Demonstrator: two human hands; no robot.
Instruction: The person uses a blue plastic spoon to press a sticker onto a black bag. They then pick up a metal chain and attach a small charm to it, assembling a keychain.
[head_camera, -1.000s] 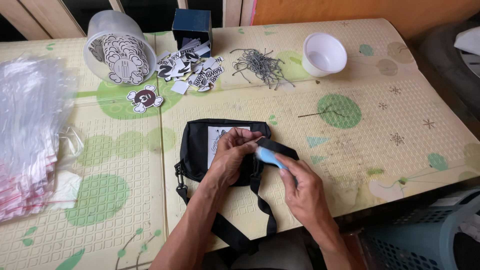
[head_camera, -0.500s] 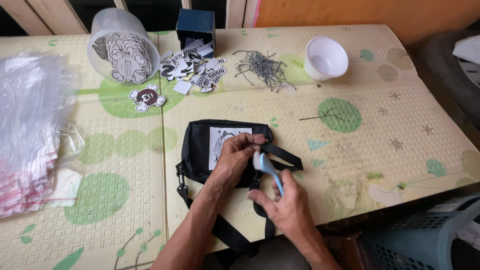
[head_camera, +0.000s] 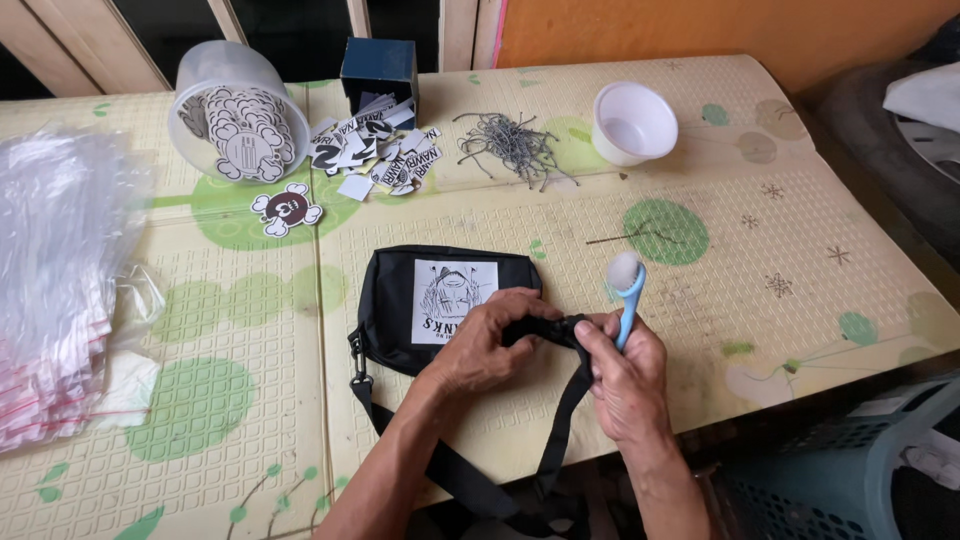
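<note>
the black pouch bag (head_camera: 440, 305) lies flat on the tabletop (head_camera: 800, 260), its white printed patch facing up, a little toward the person from the grey heap of thin metal pins (head_camera: 512, 148). its black strap (head_camera: 560, 420) runs from the bag's right end down past the tabletop's near edge.

the left hand (head_camera: 490, 345) rests on the bag's lower right corner, fingers (head_camera: 530, 305) curled narrow around the strap where it joins the bag. the right hand (head_camera: 625, 375) sits just right of the bag, touching the same bit of strap with its fingertips while its fingers are also closed on a light blue handled tool with a pale round head (head_camera: 627, 290), which sticks up and away from the bag. so the strap end lies pinched between both hands, right beside the bag.

what could go wrong: the right hand is doing two jobs at once, and i judge the blue tool could slip or twist out as the fingers work the strap. the dangling strap loop could also drag the bag toward the tabletop's near edge if it is tugged. farther from the bag, the white bowl (head_camera: 634, 122), the tipped plastic tub of stickers (head_camera: 240, 125) and the loose stickers (head_camera: 365, 155) seem safely out of reach.
</note>
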